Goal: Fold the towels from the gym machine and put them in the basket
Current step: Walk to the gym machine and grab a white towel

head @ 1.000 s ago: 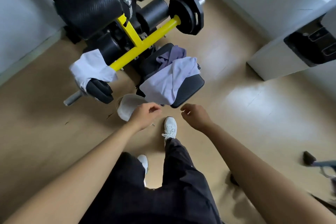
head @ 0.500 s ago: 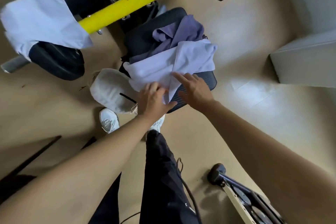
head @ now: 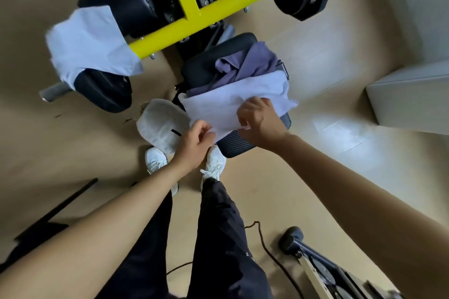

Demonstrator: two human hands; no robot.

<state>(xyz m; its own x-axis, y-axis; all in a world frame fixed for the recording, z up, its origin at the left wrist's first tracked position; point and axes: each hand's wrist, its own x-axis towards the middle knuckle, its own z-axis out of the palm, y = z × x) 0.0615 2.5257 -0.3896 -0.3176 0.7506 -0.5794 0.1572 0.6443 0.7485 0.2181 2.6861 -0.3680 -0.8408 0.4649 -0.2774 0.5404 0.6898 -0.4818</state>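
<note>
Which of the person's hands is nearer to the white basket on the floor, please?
Left. The left hand pinches the edge of the pale towel right beside the basket; the right hand grips the same towel farther off, over the black seat pad.

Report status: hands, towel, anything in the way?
Left hand and right hand both grip white towel on seat. Purple towel underneath. Nothing on top of it.

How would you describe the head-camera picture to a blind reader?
A person's left hand and right hand grip a white towel draped over a gym machine's black seat, a purple towel partly beneath it. A second towel hangs on the yellow bar; a pale basket sits on the floor beside the seat.
</note>
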